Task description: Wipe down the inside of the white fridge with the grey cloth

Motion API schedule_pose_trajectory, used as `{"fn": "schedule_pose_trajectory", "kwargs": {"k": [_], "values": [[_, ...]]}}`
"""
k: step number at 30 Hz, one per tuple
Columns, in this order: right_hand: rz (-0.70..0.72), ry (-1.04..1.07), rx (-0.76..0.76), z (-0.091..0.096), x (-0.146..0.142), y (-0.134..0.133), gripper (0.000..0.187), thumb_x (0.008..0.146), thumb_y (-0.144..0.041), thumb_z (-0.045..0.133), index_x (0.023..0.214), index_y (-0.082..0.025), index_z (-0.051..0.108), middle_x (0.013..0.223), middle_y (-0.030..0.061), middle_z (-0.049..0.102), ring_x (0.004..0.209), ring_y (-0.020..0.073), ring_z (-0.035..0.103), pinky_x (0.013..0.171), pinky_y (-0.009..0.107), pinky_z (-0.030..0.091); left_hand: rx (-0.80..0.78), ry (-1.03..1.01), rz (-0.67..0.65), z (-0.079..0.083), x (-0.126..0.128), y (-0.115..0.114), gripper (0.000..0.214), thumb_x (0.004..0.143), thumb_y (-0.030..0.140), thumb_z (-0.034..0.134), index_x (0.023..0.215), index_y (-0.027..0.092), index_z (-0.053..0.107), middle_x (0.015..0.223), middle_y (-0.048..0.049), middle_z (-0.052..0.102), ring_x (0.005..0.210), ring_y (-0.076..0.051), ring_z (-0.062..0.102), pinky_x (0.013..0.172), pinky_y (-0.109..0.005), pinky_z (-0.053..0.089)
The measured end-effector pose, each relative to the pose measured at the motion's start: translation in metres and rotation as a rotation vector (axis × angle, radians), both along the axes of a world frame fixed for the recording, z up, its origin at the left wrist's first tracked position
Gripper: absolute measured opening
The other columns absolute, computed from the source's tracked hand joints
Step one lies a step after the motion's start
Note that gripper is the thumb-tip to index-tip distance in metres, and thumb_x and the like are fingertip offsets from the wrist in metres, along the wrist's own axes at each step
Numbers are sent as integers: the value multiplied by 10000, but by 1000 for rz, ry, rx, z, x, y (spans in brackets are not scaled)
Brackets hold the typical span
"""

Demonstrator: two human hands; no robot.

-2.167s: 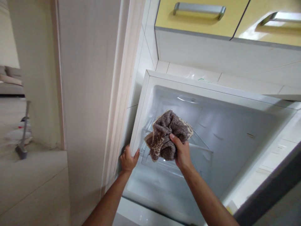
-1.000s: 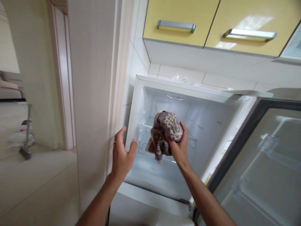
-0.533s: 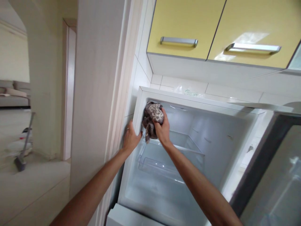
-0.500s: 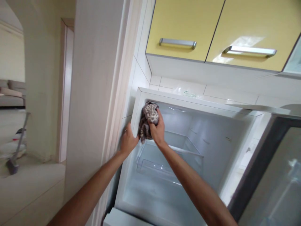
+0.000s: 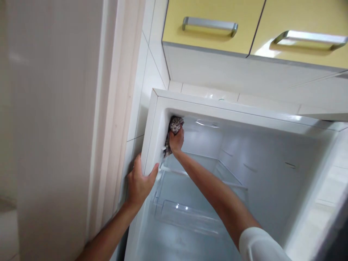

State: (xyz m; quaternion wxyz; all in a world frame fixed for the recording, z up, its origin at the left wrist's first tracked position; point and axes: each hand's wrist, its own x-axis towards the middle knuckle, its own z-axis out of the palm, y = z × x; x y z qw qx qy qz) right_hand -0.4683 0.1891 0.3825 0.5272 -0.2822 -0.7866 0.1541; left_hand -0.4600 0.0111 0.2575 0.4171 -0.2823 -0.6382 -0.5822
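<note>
An open white fridge compartment (image 5: 206, 106) fills the middle of the view. My right hand (image 5: 176, 140) is deep inside at the upper left corner, closed on a brown patterned cloth (image 5: 175, 125) pressed against the left inner wall. My left hand (image 5: 140, 181) grips the fridge's left front edge from outside, with the thumb on the frame. A clear shelf (image 5: 190, 174) and a clear tray (image 5: 187, 217) sit below my right arm.
Yellow wall cabinets (image 5: 212, 36) with metal bar handles (image 5: 209, 23) hang above the fridge. A pale wooden door frame (image 5: 108, 108) stands close on the left, with white wall tiles (image 5: 149, 72) between it and the fridge. The fridge door edge (image 5: 337, 232) shows at the lower right.
The view has moved closer to the fridge. My right hand has pushed the cloth further into the upper left corner. My left hand has slid lower on the frame.
</note>
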Motion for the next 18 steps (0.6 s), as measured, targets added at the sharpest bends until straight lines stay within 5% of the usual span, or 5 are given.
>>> {"fn": "schedule_pose_trajectory", "kwargs": {"k": [9,18], "values": [[-179,-346,215,-6,-39,88,625,1015,-310,382,1603,-149,244,1452,207,477,1195,300,564,926,361,518,-2,-5,5,0,7,-5,606,833,433,783,1337,154,594,1175,-152,771,1037,-299,764,829,-368,626],[-205,-647,520,2,1,148,550,1030,-182,306,1551,-284,450,1401,219,480,1177,331,488,955,451,460,-2,-34,30,-3,8,-4,582,839,474,762,1306,167,597,1119,-132,770,956,-288,769,775,-364,618]]}}
